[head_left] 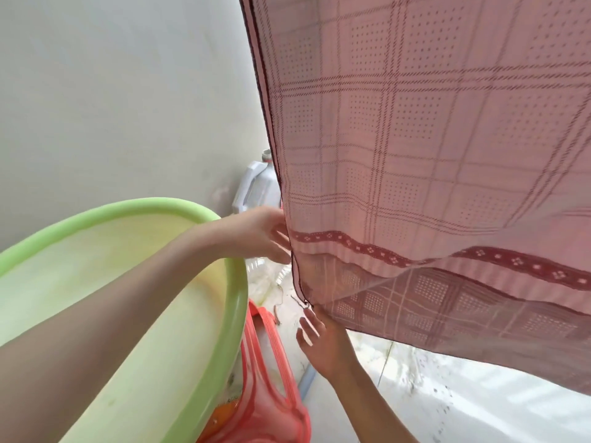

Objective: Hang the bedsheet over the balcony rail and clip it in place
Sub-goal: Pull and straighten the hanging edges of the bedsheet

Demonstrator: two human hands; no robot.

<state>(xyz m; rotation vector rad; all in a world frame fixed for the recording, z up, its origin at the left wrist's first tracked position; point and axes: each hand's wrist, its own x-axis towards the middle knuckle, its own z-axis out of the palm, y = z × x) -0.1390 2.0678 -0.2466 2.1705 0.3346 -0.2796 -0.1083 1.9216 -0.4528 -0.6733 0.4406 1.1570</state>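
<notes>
Head view: your left hand (pixel 265 233) is touching the bedsheet (pixel 431 155) edge mid-frame, fingers spread; right hand (pixel 323 340), fingers straight, is reaching its lower corner, likely straightening it.

Soft, bright daylight glows through the bedsheet (pixel 431 155); wide-angle edges bend, slightly blurred.

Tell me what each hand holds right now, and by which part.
The left hand touches the bedsheet at its dark left side edge, fingers straight, no clear grip. The right hand reaches open-fingered to the lower corner, holding nothing visible.
</notes>
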